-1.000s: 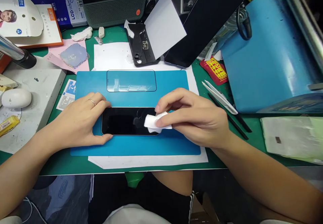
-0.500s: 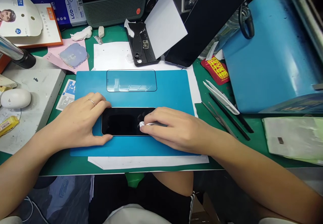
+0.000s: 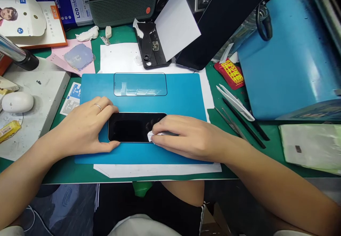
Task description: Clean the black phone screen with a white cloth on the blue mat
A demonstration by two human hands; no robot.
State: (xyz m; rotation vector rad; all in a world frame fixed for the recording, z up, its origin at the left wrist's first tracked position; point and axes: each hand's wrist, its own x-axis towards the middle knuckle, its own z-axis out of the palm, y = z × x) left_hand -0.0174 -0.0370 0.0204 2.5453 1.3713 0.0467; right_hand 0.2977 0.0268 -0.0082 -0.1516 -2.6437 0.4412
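Note:
A black phone (image 3: 128,127) lies screen-up on a blue mat (image 3: 183,97). My left hand (image 3: 85,127), with a ring on one finger, grips the phone's left end between thumb and fingers. My right hand (image 3: 186,136) lies flat over the phone's right end, its fingers pressing a small white wipe (image 3: 152,136) onto the screen. A clear glass screen protector (image 3: 140,84) rests on the mat just behind the phone, touched by neither hand.
Tweezers and thin black tools (image 3: 237,110) lie right of the mat beside a large blue roll (image 3: 287,62). A second phone (image 3: 150,46) and white paper sit behind. A microscope base (image 3: 34,97) stands at left, with packaging boxes (image 3: 32,19) behind it.
My right hand dropped from a raised pinch to lying flat, pressing the wipe onto the screen's right end. My left hand and the phone stayed put.

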